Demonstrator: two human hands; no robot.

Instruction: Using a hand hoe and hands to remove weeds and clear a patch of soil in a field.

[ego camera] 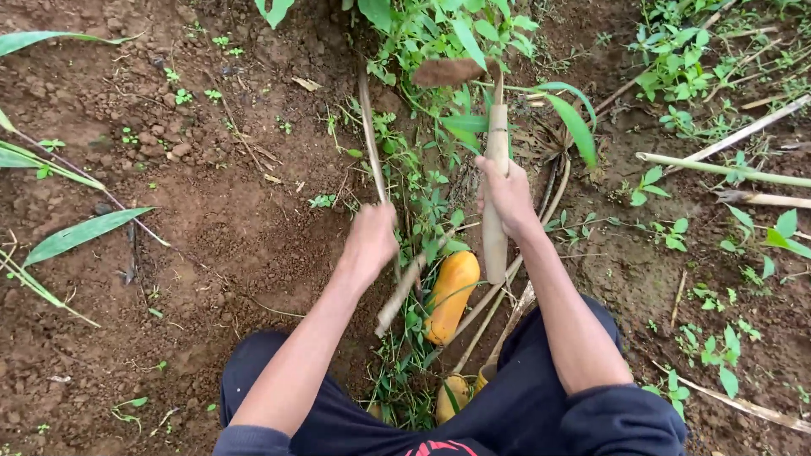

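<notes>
I grip the hoe handle point(495, 194) in my right hand point(505, 198), left hand point(370, 241) clasping a dry stalk point(372, 143); chop low, clear of the orange fruit point(452, 295).

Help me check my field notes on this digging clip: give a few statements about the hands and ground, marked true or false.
1. The right hand grips the wooden handle of a hoe. True.
2. The left hand is empty. False: it holds a thin dry stalk.
3. An orange-yellow fruit lies between the forearms. True.
4. The ground is paved. False: it is bare brown soil with weeds.
</notes>
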